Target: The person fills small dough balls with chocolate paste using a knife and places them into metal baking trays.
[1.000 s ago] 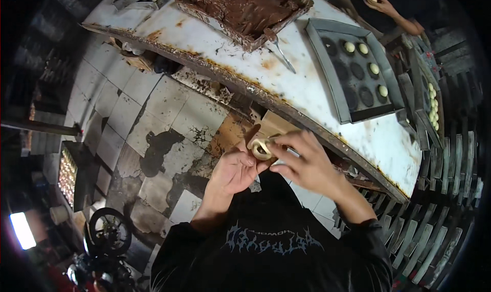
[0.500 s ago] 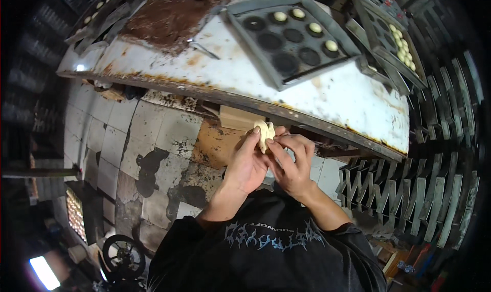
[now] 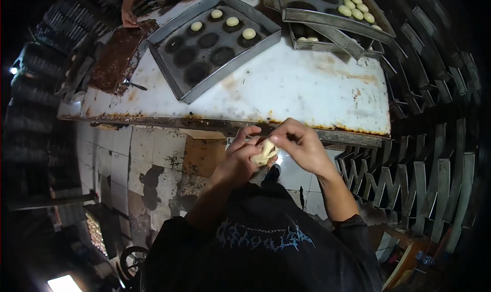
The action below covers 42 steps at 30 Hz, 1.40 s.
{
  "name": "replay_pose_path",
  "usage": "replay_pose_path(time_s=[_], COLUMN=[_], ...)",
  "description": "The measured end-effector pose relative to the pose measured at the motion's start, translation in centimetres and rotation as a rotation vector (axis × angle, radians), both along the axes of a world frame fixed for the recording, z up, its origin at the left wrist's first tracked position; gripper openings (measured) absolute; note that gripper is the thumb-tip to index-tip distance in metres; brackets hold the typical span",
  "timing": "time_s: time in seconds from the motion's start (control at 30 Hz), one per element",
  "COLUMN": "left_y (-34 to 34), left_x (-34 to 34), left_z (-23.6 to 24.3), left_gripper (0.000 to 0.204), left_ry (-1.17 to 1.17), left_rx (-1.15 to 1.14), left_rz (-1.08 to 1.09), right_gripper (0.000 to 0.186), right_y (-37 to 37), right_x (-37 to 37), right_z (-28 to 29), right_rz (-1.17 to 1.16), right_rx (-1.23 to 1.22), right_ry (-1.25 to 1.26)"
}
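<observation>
A soft, pale yellow piece of dough (image 3: 265,154) is held up in front of my body, just off the table's near edge. My left hand (image 3: 239,156) cups it from the left, fingers curled around its side. Thumb and fingertips of my right hand (image 3: 302,144) pinch its upper right part. The dough looks folded and uneven, and part of it is hidden behind my fingers. Beyond it on the table stands a metal tray (image 3: 189,98) with dark round marks and a few dough balls (image 3: 248,33) near its far side.
The white, rust-edged table (image 3: 307,95) spans the front. A brown filling slab (image 3: 115,61) lies at left beside a small metal tool (image 3: 135,85); another person's hand (image 3: 130,19) touches its far end. Stacked trays (image 3: 337,18) hold several dough balls at right, above metal racks (image 3: 409,184).
The view has turned to the right. My left fingers have curled around the dough, which is now more bunched up, and my right hand pinches it from above. Another person's hand has come into view.
</observation>
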<state>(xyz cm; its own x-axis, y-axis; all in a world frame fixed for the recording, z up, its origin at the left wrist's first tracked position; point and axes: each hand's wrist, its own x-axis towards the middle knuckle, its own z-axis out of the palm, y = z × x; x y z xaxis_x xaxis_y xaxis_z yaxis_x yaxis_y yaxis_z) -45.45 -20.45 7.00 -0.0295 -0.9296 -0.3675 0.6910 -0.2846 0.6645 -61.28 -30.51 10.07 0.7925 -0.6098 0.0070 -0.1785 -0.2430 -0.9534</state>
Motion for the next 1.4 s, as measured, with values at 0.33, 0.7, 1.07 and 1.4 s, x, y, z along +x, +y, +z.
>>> replay_pose_path(time_s=[0.33,0.7,1.07,1.4], left_y=[-6.2,-4.5,-2.8,-8.4], left_x=[-2.2,5.5,17.2,13.1], left_z=[-1.4,-2.5,-1.0,-2.9], left_gripper=[0.025,0.026,0.022,0.025], left_ry=[-1.919,-0.409,-0.104,-0.003], left_rx=[-0.740,-0.180,-0.270,-0.157], left_rz=[-0.088,0.273,-0.146,-0.456], right_gripper=[0.023,0.032,0.020,0.024], right_y=[-0.3,1.1,1.3,-1.1], right_x=[-0.9,7.8,16.6,11.9], right_z=[-3.1,-2.0,0.3,-3.2], right_rz=[-0.379,-0.264,-0.267,-0.326], right_rx=[-0.981,-0.811,-0.119,-0.647], right_ry=[0.013,-0.057,-0.077,-0.059])
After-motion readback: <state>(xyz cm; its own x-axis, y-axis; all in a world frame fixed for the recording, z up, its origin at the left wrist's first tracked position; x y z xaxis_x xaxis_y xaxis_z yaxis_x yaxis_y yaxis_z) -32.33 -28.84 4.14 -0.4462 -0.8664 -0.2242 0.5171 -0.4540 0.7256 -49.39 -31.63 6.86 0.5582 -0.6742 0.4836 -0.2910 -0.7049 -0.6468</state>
